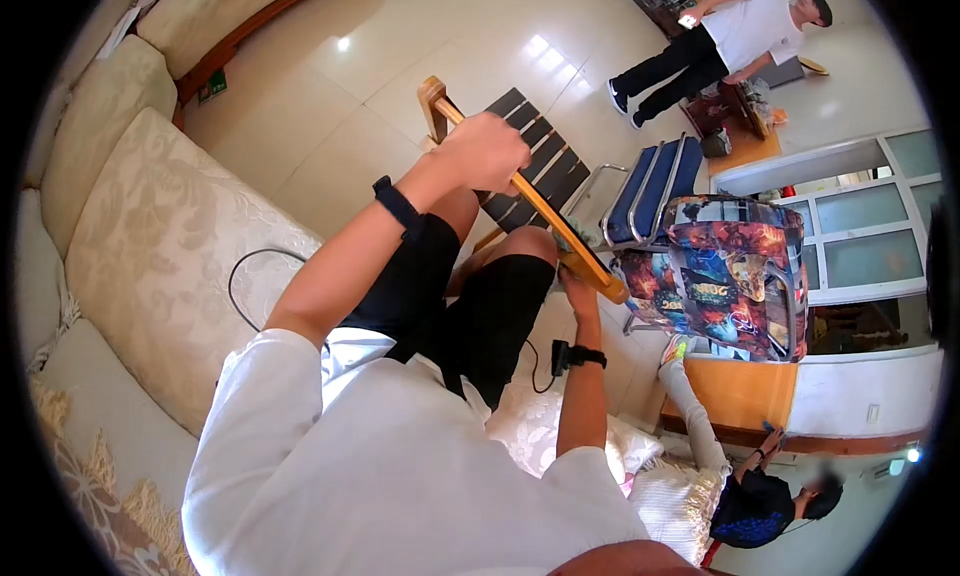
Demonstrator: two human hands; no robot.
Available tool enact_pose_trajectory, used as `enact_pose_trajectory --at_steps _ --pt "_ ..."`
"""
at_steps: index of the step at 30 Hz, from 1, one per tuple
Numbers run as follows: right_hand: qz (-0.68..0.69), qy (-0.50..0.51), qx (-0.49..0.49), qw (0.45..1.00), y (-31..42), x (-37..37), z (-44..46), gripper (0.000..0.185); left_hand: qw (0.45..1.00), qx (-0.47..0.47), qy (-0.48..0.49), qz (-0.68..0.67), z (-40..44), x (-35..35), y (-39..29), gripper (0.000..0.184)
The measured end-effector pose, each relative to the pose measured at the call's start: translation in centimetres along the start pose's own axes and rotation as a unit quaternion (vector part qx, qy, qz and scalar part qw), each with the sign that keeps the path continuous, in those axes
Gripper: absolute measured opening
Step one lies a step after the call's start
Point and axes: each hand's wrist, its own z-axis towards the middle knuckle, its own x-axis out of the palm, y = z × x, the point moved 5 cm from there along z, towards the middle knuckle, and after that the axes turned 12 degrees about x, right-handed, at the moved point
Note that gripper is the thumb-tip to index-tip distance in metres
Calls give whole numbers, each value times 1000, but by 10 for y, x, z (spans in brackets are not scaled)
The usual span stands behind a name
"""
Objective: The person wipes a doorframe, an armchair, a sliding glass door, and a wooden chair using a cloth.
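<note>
A wooden stool or small chair with dark slats (545, 156) stands tilted in front of my knees. One long, light wooden rail (562, 228) runs across it toward me. My left hand (485, 154) is closed around the upper part of this rail. Close to the rail's lower end, my right hand (578, 288) reaches behind the wood, which hides most of its fingers. A small grey-green patch (572, 238) shows just past that hand; I cannot make out what it is. Both wrists wear black bands, and a thin cable hangs by each arm.
Cream sofa cushions (180, 266) lie on my left. To the right stand a chair with a colourful printed cover (735, 276) and a blue metal-framed chair (650, 191). One person (740, 36) stands at the far right; another person (755, 506) is at the lower right.
</note>
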Motion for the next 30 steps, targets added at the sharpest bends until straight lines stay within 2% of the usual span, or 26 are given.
enact_pose_trajectory --at_steps 2,4,8,10,11,12,14,16,18,19,22,26,28,30 --pt "-90 -44 -14 995 -23 16 18 49 1000 -3 7 -1 0 0 1 30" --pt "136 -37 50 989 -41 30 27 51 1000 -7 10 -8 -2 -1 -1 29" --pt "137 -18 88 986 -94 48 55 52 1000 1 -8 -13 -5 5 2 28" --pt "-124 -41 145 981 -86 48 56 50 1000 -2 -9 -13 -8 4 1 27" --pt "-45 30 99 994 -68 34 49 48 1000 -1 -14 -12 -8 2 1 27" --pt "-47 33 93 994 -67 25 50 48 1000 -6 -17 -9 -8 1 2 27" --pt "-205 38 -8 978 -64 22 43 46 999 4 -31 -6 -7 4 2 27" --pt "-343 -29 -119 931 -39 10 23 46 1000 -2 -28 2 -4 6 3 27" --pt "-185 -30 -100 977 35 -10 -12 49 1000 -6 -11 -4 -4 4 4 27" --pt "-136 -8 -82 987 45 -17 -20 51 1000 3 -9 -5 -3 6 4 28" --pt "-144 -67 -82 984 65 -25 -45 51 1000 1 -12 -1 -5 0 4 27" --pt "-91 -37 -37 994 67 -15 -46 52 1000 14 -13 -12 -12 0 1 25" --pt "-55 -6 -62 997 63 -5 -43 54 1000 16 -13 -11 -17 -2 -4 26" --pt "-73 -33 -96 992 60 9 -39 56 1000 14 0 -4 -21 -4 -8 26"
